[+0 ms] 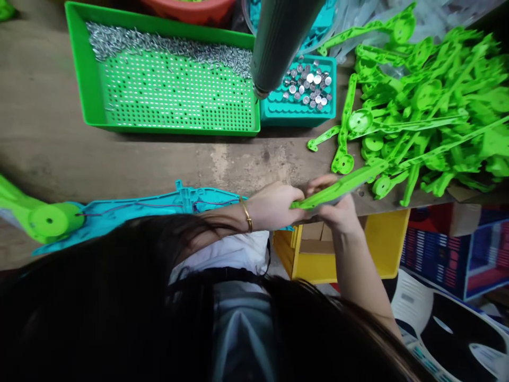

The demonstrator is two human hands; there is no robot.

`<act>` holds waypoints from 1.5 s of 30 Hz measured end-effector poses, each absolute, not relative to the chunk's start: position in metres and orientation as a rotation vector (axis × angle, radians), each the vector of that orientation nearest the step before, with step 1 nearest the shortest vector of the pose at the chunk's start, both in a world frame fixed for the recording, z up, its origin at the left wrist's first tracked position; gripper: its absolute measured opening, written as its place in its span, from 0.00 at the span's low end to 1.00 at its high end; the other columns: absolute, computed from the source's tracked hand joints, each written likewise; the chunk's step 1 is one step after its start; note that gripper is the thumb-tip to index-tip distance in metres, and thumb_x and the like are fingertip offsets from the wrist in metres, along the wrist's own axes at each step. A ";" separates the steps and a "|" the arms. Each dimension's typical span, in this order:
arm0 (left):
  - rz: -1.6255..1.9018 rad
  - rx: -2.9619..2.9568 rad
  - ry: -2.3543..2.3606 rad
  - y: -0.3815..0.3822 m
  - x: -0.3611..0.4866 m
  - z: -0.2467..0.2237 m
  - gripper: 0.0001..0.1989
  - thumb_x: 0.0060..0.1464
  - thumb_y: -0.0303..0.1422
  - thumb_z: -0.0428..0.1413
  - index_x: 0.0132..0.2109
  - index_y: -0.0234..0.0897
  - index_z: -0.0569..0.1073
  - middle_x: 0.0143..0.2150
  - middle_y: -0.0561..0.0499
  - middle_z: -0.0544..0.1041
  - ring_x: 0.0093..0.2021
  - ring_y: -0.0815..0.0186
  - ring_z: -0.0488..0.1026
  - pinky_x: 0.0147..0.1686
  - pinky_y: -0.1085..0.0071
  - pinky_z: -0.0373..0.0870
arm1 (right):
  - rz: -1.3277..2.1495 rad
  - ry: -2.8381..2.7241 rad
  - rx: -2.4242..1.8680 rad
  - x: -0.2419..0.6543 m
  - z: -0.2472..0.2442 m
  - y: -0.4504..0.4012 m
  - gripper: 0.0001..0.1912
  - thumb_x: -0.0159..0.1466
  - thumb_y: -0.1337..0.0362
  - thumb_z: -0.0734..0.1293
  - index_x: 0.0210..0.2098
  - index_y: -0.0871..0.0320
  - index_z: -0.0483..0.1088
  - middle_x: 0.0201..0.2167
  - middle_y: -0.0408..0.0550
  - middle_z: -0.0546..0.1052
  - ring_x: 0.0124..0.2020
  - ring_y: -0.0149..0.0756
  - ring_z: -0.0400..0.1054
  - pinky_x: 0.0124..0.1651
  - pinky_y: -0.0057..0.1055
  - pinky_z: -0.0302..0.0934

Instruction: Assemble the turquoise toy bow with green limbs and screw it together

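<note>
My left hand (276, 206), with a gold bracelet at its wrist, is closed on the near end of a long bright green plastic piece (342, 185). My right hand (340, 209) has its fingers curled around the middle of that same piece, which slants up to the right. Its right end reaches the edge of a heap of similar green parts (429, 116). Beneath my left forearm lies a long blue plastic shell (159, 204) with a thin dark wire along it. A green part with a round hub (53, 220) sits at the shell's left end.
A green perforated tray (167, 98) holds many small screws. Beside it, a teal tray (296, 111) carries small silver discs. A dark cylindrical tool (282, 42) hangs over both. Below the wooden table's (222, 159) edge are a yellow bin (387, 244) and a blue crate (437, 260).
</note>
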State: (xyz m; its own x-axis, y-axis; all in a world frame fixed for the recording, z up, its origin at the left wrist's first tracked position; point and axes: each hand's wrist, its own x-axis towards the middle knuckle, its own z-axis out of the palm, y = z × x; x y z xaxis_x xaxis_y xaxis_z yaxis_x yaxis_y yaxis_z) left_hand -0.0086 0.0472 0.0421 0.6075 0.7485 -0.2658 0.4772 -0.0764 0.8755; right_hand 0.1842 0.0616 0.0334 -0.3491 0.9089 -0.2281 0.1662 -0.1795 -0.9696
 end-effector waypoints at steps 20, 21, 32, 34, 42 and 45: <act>0.201 2.009 1.013 0.042 -0.026 0.055 0.11 0.57 0.36 0.56 0.40 0.34 0.77 0.41 0.45 0.79 0.43 0.59 0.76 0.39 0.69 0.67 | 1.398 -1.483 -1.208 0.170 0.016 0.018 0.13 0.50 0.62 0.76 0.33 0.52 0.72 0.33 0.43 0.72 0.36 0.36 0.68 0.42 0.37 0.65; 0.208 2.011 1.019 0.041 -0.026 0.053 0.11 0.57 0.37 0.56 0.40 0.34 0.77 0.41 0.45 0.80 0.43 0.59 0.76 0.39 0.69 0.67 | 1.378 -1.487 -1.205 0.168 0.014 0.017 0.12 0.49 0.62 0.76 0.32 0.52 0.72 0.32 0.43 0.72 0.35 0.36 0.68 0.41 0.38 0.66; -0.077 2.023 1.097 0.051 -0.039 0.075 0.16 0.57 0.43 0.56 0.45 0.35 0.77 0.41 0.45 0.81 0.41 0.58 0.77 0.34 0.70 0.64 | 1.578 -1.240 -1.256 0.175 0.018 0.016 0.28 0.44 0.58 0.80 0.44 0.51 0.73 0.39 0.43 0.78 0.40 0.37 0.73 0.45 0.36 0.70; -0.021 2.031 1.076 0.048 -0.039 0.073 0.15 0.57 0.41 0.57 0.46 0.36 0.77 0.42 0.46 0.81 0.42 0.58 0.77 0.36 0.70 0.64 | 1.578 -1.211 -1.285 0.168 0.018 0.008 0.30 0.44 0.57 0.80 0.45 0.53 0.72 0.40 0.45 0.79 0.42 0.39 0.74 0.47 0.38 0.70; 0.080 1.957 1.049 0.061 -0.042 0.068 0.15 0.52 0.42 0.60 0.37 0.33 0.80 0.28 0.51 0.77 0.30 0.67 0.70 0.29 0.72 0.56 | 1.442 -1.226 -1.450 0.155 0.024 0.007 0.20 0.48 0.54 0.78 0.35 0.55 0.73 0.33 0.45 0.80 0.36 0.39 0.75 0.43 0.37 0.72; 0.078 1.856 1.002 0.075 -0.045 0.067 0.16 0.50 0.42 0.60 0.34 0.31 0.79 0.23 0.54 0.71 0.26 0.70 0.65 0.29 0.73 0.53 | 1.636 -1.203 -1.387 0.158 0.024 0.005 0.28 0.44 0.55 0.80 0.42 0.54 0.71 0.40 0.45 0.80 0.41 0.40 0.75 0.46 0.36 0.71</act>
